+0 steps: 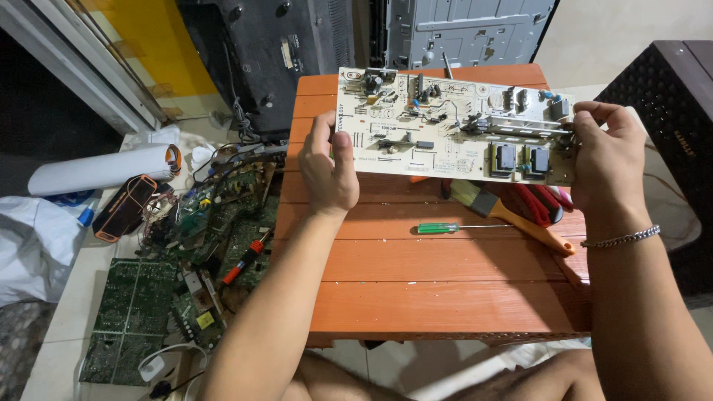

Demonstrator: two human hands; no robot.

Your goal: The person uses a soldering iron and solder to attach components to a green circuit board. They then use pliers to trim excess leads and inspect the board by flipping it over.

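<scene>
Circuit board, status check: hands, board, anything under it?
Left hand and right hand grip the pale circuit board by its ends. Held above orange table. Paintbrush, green screwdriver below.

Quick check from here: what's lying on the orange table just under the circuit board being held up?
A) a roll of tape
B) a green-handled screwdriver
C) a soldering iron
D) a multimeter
B: the green-handled screwdriver lies on the orange table, below the circuit board held by the left hand and right hand.

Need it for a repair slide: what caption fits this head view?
Both hands, left hand and right hand, hold a pale circuit board above an orange table.
</scene>
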